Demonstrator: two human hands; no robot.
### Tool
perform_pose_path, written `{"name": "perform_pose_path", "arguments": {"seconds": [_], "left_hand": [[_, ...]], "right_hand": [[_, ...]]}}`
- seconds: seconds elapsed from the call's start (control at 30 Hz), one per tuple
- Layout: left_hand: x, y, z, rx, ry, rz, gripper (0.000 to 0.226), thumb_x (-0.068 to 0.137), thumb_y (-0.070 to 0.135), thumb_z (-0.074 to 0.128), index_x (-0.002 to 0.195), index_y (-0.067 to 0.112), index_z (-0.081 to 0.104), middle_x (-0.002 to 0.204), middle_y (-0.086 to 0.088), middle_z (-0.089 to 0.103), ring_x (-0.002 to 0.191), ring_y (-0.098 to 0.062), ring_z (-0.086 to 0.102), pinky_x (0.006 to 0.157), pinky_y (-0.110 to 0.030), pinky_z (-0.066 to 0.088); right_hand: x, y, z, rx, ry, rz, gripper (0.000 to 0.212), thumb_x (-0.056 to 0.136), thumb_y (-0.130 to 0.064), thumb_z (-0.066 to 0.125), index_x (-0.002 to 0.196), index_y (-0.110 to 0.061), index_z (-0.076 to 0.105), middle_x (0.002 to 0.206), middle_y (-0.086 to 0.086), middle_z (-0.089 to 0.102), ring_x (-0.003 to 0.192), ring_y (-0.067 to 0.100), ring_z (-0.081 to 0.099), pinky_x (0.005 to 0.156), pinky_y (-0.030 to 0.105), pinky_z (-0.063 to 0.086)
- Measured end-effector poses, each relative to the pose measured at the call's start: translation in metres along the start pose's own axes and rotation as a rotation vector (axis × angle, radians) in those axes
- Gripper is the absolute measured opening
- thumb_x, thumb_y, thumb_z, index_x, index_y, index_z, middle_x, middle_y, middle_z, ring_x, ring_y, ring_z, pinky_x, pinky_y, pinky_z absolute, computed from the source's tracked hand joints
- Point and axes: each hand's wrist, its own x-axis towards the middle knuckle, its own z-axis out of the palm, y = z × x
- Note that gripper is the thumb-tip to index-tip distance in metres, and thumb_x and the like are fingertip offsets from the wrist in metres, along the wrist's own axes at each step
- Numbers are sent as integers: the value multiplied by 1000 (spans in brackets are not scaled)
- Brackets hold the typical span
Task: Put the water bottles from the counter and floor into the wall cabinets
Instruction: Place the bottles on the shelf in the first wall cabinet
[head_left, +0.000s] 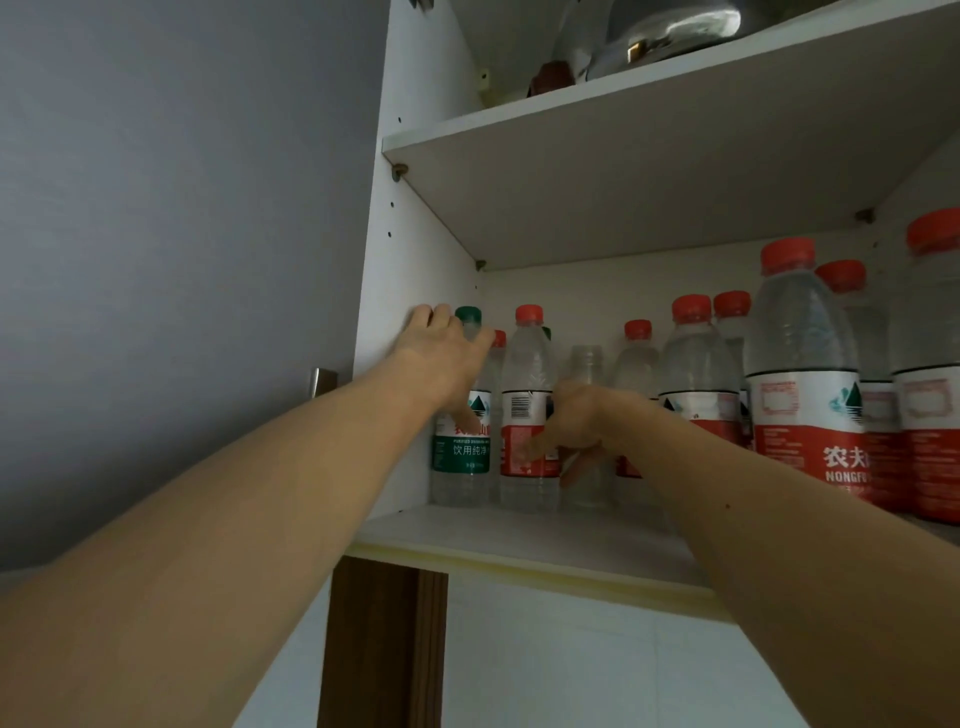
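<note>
While both arms reach up into the open wall cabinet (415, 249), the left hand (441, 353) lies with straight fingers against the cabinet's left inner wall and over the shoulder of the green-capped water bottle (462, 452), its thumb running down the front of that bottle's green label; it presses rather than grips. The right hand (576, 415) is curled around the capless clear bottle (587, 364), fingers wrapped over its middle and the open neck showing above the knuckles. Just left of it, touching or nearly so, stands a red-capped bottle (527, 395) with a barcode on a white and red label. All bottles stand upright on the lower shelf (519, 540), whose front edge carries a pale yellow strip. Further right sits a row of red-capped bottles, the nearest large Nongfu bottle (802, 374) with printed characters on a red label, others packed behind and beside it. The upper shelf (649, 104) holds a shiny metal vessel (670, 31) and a small dark red-brown object (553, 78), too dim to identify. A grey cabinet door (171, 208) hangs open at left with a metal handle (323, 382) at its lower edge. White wall tiles (571, 665) and a dark wooden panel (384, 644) lie below the cabinet.
</note>
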Motion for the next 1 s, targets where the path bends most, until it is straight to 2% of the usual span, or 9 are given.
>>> {"name": "perform_pose_path", "arguments": {"seconds": [0.2, 0.33, 0.53, 0.83, 1.0], "left_hand": [[-5, -3, 1, -21, -3, 40, 127, 65, 83, 70, 159, 23, 9, 150, -18, 42, 139, -35, 35, 116, -47, 27], [-5, -4, 3, -2, 6, 35, 138, 62, 82, 72, 160, 13, 4, 154, -19, 38, 141, -35, 34, 118, -45, 25], [-6, -4, 8, 3, 35, 28, 142, 63, 85, 70, 160, 7, 2, 154, -20, 38, 141, -35, 36, 118, -45, 27], [-8, -3, 6, -15, 27, 32, 138, 65, 83, 70, 160, 10, 3, 155, -20, 37, 142, -35, 35, 119, -44, 25], [-10, -4, 1, 11, -11, 45, 138, 62, 81, 74, 160, 17, 2, 156, -20, 34, 144, -36, 31, 120, -45, 23]], "right_hand": [[2, 7, 7, 27, -11, -23, 46, 85, -8, 79, 126, -14, 60, 124, 17, 66, 109, 35, 68, 84, 52, 61], [6, 11, 10, 58, -59, -16, 57, 85, -5, 78, 136, -14, 54, 123, 17, 64, 106, 34, 68, 82, 51, 62], [10, 13, 11, 71, -37, -20, 63, 84, -5, 79, 138, -14, 49, 123, 16, 64, 107, 33, 67, 81, 51, 62], [3, 7, 14, 72, -25, -16, 66, 80, -6, 83, 137, -13, 49, 129, 16, 60, 113, 35, 63, 83, 53, 61], [-1, 5, 17, 51, 1, -1, 65, 78, -7, 84, 135, -13, 52, 128, 19, 61, 109, 38, 65, 80, 54, 61]]}}
